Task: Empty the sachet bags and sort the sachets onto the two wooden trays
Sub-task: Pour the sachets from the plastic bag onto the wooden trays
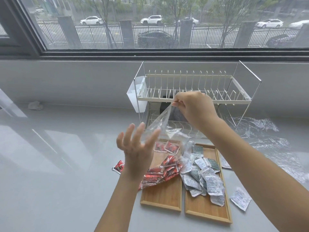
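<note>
Sachet bag (161,120), clear plastic, hanging upside down above the two wooden trays, pinched by one corner between thumb and fingers of right hand (194,108). Left hand (136,148) raised beside the bag's lower part, fingers spread and straight, fingertips touching or just short of the plastic; cannot tell which. Red sachets (164,171) heaped on left tray (161,198), some apparently still inside the bag's lower end, a few lying flat at the tray's far end. One red sachet (118,166) off the tray on the table (58,164), just left of the left wrist. Grey and white sachets (202,176) piled on right tray (205,208), spilling toward its right rim. One white sachet (240,198) on the table right of that tray, another partly hidden behind the right forearm. Crumpled clear plastic (267,136) on the table at right. White wire dish rack (192,87) behind the trays, under the window.
</note>
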